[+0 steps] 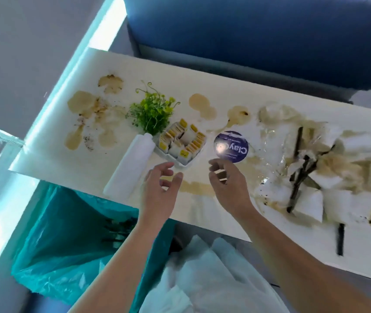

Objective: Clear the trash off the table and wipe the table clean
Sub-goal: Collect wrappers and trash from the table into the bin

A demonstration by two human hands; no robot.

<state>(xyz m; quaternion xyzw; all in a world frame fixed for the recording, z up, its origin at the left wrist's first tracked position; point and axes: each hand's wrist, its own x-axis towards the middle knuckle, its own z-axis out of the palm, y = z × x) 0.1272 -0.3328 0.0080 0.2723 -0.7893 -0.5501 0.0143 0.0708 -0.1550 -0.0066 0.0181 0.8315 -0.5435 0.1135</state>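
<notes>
Barely begun, by the look of it: the trash (315,177), soggy napkins and black sticks, heaps the counter's (168,71) right end, with brown stains (85,107) across it. The left hand (161,190) and right hand (227,186) hover empty, fingers loosely spread, above the front edge. The bin (67,233) stands below left.

surface (51,159): off-white
stains (82,102): tan-brown blotches, dark specks
plant (152,111): green, yellow tips
vase (130,163): white
tray (182,163): white
sachets (191,141): white and yellow
disc (231,146): dark blue — white lettering
napkins (311,202): white, stained tan
sticks (298,138): black
bin bag (67,233): teal
chair (247,37): blue
plastic bag (202,279): translucent white
</notes>
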